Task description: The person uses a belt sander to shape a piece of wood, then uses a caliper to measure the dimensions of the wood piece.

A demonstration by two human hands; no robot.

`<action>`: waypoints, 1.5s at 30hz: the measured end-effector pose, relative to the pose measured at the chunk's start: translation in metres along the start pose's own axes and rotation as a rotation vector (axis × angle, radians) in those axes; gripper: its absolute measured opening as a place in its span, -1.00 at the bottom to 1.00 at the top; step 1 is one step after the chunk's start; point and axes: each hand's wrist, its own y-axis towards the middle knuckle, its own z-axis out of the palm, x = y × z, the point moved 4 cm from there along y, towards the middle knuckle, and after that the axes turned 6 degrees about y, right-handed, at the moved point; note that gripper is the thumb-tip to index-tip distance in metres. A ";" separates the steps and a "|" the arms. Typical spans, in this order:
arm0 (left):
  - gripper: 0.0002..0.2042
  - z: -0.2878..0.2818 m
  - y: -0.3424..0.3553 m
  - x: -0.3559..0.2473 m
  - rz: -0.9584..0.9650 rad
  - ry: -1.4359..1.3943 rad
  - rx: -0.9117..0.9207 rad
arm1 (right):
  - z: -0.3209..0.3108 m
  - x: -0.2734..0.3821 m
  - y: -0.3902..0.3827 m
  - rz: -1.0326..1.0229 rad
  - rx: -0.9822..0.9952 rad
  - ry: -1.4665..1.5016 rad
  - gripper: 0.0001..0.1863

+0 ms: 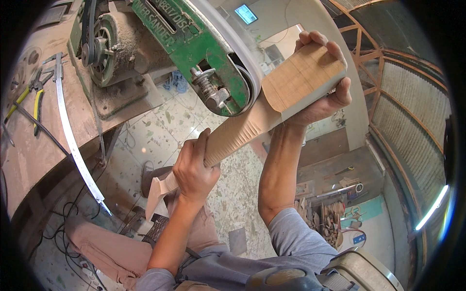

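Observation:
A long carved wooden piece (302, 77), shaped like a guitar neck blank, slants across the view. It has a thick block at its far right end, a ridged shaft and an angled lower left end. My left hand (195, 169) is wrapped round the shaft near that lower end. My right hand (323, 107) grips the block from below, with fingertips over its far edge. The shaft meets the rounded nose of a green belt sander (208, 63), beside the block. Whether the belt is running cannot be told.
A dusty motor (109, 53) sits on the wooden workbench (36, 157) at left. Yellow-handled pliers (38, 104) and a long metal strip (73, 136) lie there, the strip overhanging the edge. Cables (63, 228) trail on the floor. Wood scraps (332, 220) are stacked at right.

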 end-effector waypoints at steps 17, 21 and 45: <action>-0.51 -0.001 0.017 0.012 0.049 -0.214 0.119 | 0.008 -0.004 0.002 -0.081 -0.078 -0.319 -0.34; -0.55 0.000 0.019 0.014 0.032 -0.279 0.138 | 0.010 -0.007 0.002 -0.073 -0.096 -0.282 -0.39; -0.74 -0.006 0.032 0.010 -0.086 -0.429 0.306 | 0.024 -0.002 -0.001 -0.081 -0.141 -0.718 -0.46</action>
